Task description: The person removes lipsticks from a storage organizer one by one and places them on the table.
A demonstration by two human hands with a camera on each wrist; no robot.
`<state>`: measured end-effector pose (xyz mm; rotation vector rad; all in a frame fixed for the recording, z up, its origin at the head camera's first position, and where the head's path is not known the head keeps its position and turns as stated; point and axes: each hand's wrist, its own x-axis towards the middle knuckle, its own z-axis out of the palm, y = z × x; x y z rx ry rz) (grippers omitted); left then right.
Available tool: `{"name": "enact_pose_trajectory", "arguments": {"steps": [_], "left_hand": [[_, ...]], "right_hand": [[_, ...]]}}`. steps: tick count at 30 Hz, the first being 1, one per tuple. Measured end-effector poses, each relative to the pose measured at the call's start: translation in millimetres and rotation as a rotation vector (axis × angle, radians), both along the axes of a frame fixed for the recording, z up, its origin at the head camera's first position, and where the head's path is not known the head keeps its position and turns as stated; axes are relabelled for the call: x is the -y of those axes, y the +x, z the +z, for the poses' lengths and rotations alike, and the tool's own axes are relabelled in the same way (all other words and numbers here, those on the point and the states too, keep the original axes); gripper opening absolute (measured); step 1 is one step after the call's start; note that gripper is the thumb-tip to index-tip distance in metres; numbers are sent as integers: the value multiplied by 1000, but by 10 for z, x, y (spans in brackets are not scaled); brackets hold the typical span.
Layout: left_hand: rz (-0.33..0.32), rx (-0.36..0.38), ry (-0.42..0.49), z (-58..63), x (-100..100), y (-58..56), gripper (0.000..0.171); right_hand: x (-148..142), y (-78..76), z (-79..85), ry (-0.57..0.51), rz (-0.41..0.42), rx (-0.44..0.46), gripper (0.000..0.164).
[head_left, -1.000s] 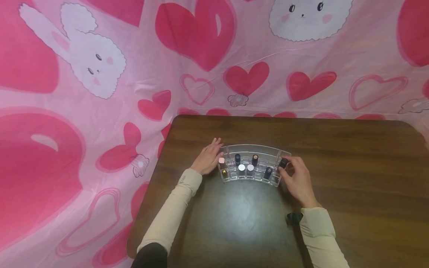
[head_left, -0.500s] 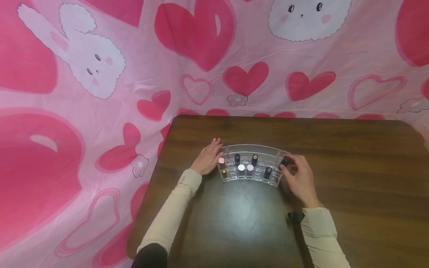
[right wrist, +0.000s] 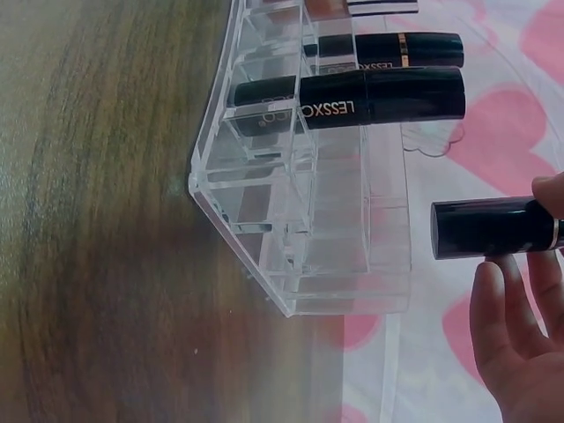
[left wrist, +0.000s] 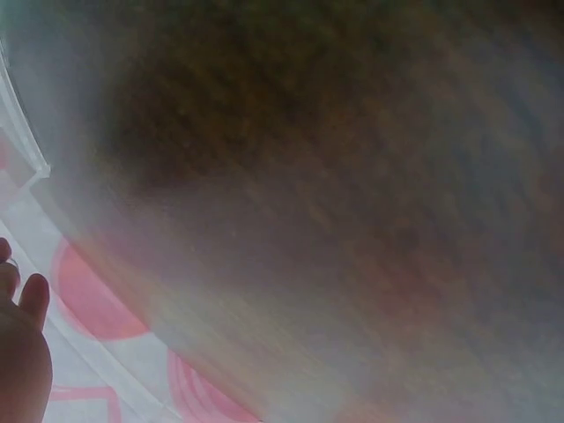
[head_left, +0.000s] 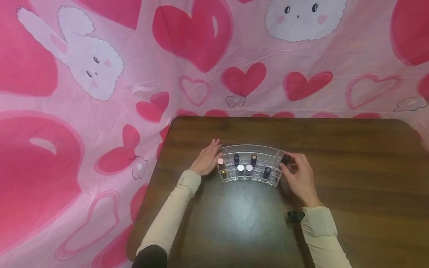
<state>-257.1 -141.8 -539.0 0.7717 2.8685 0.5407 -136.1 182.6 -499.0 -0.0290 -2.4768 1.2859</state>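
Black tube (right wrist: 485, 228) has shifted slightly, pinched by right hand (head_left: 299, 178); left hand (head_left: 206, 160), straight-fingered, rests beside organizer (head_left: 253, 149). Probably removal; next needs steady carrying.

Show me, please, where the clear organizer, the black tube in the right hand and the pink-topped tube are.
Clear organizer (head_left: 252, 149): head view, on its bare back section.
Held black tube (right wrist: 485, 229): right wrist view, on its side.
Pink-topped tube (head_left: 220, 162): head view, on its pink top.

Black tube (right wrist: 489, 229), clear organizer (right wrist: 335, 203), brown wood-grain table (head_left: 234, 223), pink heart-patterned backdrop (head_left: 291, 56).
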Motion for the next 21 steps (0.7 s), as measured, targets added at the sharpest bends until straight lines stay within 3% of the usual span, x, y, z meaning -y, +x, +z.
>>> {"name": "enact_pose_trajectory", "arguments": {"steps": [21], "left_hand": [[6, 32, -13, 37, -11, 6, 60]], "right_hand": [[-146, -7, -22, -46, -128, -83, 33]]}}
